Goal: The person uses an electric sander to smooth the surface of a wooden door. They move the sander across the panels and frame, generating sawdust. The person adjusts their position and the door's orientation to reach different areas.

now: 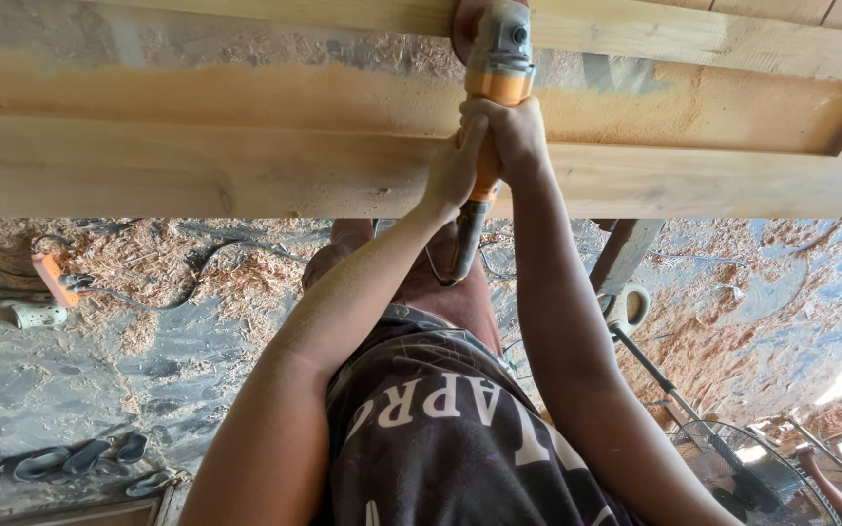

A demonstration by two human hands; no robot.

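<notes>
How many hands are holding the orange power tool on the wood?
2. The left hand grips the orange power tool from the left side of its body. The right hand wraps it from the right, just above the wooden beam.

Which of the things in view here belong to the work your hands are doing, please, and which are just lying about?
In use:
- orange and grey handheld power sander, gripped by left hand and right hand
- pale, dusty wooden panel under the sander
- black power cord hanging from the sander

Lying about:
- orange plug socket strip on the shavings
- dark sandals
- wire fan guard
- wood shavings covering the ground
</notes>
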